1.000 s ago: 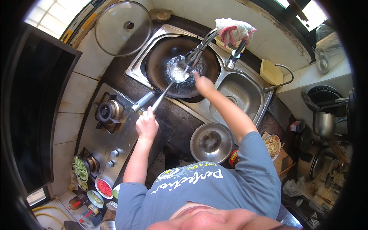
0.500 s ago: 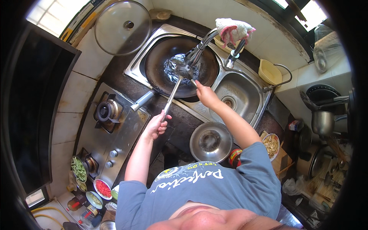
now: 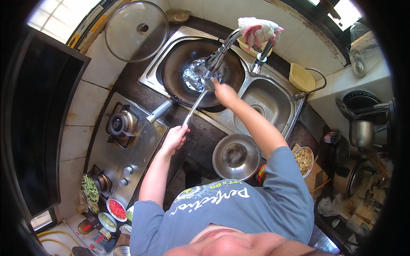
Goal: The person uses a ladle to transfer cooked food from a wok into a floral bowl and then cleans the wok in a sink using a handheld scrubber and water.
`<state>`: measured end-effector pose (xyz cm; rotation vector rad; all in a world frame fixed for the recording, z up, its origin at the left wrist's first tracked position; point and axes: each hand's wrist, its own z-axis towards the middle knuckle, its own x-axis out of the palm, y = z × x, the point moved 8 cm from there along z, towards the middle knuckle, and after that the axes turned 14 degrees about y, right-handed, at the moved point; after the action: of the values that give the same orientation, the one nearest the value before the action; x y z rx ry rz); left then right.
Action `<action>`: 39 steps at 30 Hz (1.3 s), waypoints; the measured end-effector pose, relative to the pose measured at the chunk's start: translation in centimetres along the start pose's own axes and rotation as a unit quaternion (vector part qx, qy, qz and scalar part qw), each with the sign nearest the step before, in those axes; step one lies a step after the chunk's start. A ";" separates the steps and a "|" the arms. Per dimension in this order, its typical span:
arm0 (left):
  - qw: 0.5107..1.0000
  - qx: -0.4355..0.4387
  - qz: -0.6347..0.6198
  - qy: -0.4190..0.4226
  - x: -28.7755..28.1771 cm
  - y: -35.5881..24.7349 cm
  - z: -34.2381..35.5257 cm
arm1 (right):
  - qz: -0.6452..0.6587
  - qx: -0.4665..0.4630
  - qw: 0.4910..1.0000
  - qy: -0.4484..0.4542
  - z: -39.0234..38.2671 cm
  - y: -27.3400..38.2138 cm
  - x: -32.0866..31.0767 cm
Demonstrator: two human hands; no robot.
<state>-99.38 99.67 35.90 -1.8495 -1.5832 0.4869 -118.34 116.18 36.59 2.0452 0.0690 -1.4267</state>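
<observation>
My left hand (image 3: 179, 137) grips the long metal handle of a ladle (image 3: 195, 106), whose head is in the dark wok (image 3: 176, 72) under the sink's tap (image 3: 218, 55). My right hand (image 3: 224, 91) is closed beside the ladle head at the tap's spout; what its fingers hold is too hidden to name. Water glints in the middle of the wok, which sits over the left sink basin. The right basin (image 3: 271, 98) lies beside it, and a steel bowl (image 3: 222, 151) stands on the front edge of the counter.
A gas stove (image 3: 106, 158) is at left, with bowls of green vegetables (image 3: 89, 187) and chopped red food (image 3: 116, 209). A glass lid (image 3: 128, 30) leans behind. A yellow basin (image 3: 299, 77), a bowl of pale food (image 3: 304, 158) and hanging pans (image 3: 361, 132) are on the right.
The ladle head has tipped from its pale, bowl-up look of a second ago. My left hand has moved right and slightly down; my right hand shifted down, then back up toward the spout.
</observation>
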 end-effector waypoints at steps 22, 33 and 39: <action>0.966 0.055 -0.236 0.090 0.3 1.6 0.0 | 0.163 -0.036 0.981 -0.096 -4.1 -0.4 0.2; 0.975 0.040 -0.207 0.066 -1.0 1.7 -0.3 | 0.117 -0.035 0.992 -0.042 -4.4 0.1 -0.6; 0.981 0.035 -0.174 0.078 -0.1 2.0 -0.5 | 0.059 0.040 0.997 -0.031 -0.1 -5.6 0.1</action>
<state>-97.62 99.34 34.90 -1.4782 -1.7097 0.2294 -120.37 120.66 33.92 2.0319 -0.1345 -1.4391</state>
